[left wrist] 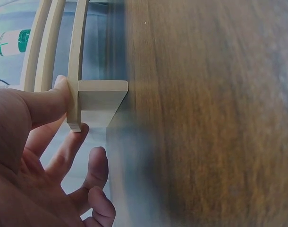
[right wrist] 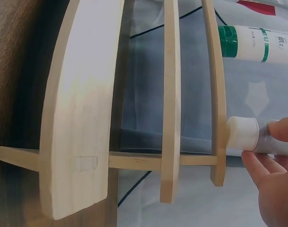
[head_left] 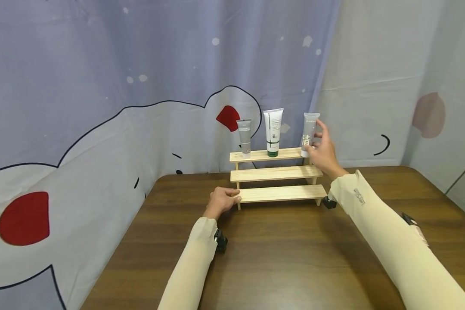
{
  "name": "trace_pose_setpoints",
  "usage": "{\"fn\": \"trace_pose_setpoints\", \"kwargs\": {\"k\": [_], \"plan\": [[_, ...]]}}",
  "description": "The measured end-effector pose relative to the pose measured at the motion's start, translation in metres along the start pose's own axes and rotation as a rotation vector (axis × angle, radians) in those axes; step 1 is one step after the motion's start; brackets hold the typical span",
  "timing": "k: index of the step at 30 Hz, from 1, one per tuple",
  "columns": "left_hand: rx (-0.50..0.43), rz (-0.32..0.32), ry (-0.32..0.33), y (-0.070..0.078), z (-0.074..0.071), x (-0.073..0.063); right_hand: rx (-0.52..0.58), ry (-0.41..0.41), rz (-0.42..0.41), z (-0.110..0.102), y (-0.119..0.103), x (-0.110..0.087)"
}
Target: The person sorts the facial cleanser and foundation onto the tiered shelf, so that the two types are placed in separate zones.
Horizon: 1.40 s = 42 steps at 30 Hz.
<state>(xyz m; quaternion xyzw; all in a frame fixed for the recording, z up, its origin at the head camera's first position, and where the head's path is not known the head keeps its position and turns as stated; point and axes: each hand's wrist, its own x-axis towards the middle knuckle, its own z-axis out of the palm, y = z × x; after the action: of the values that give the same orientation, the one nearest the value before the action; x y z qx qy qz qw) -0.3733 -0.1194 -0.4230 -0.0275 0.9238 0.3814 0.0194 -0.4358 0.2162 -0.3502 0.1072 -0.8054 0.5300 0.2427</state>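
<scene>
A three-tier wooden display rack stands on the table. My right hand grips a grey squeeze tube with a white cap at the right end of the top tier. In the right wrist view, the tube's white cap is right at the top board, thumb and fingers around the grey body. My left hand pinches the left end of the lowest board, thumb on top and a fingertip at its end. On the top tier stand a white tube with a green cap and a smaller grey tube.
The brown wooden table runs from the rack toward me. Behind it hangs a patterned curtain. Right of my right forearm, a dark-capped item lies on the table, partly hidden by the sleeve.
</scene>
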Motion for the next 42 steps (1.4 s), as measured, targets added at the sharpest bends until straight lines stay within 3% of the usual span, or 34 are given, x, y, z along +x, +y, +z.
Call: {"fn": "trace_pose_setpoints", "kwargs": {"k": [21,42], "plan": [[0.004,0.008,0.019,-0.002,0.001,0.002,0.022,0.001,-0.005,0.009,0.008,0.01],[0.02,0.002,0.024,-0.001,0.002,0.002,0.011,-0.016,0.013,0.008,0.018,0.007]]}}
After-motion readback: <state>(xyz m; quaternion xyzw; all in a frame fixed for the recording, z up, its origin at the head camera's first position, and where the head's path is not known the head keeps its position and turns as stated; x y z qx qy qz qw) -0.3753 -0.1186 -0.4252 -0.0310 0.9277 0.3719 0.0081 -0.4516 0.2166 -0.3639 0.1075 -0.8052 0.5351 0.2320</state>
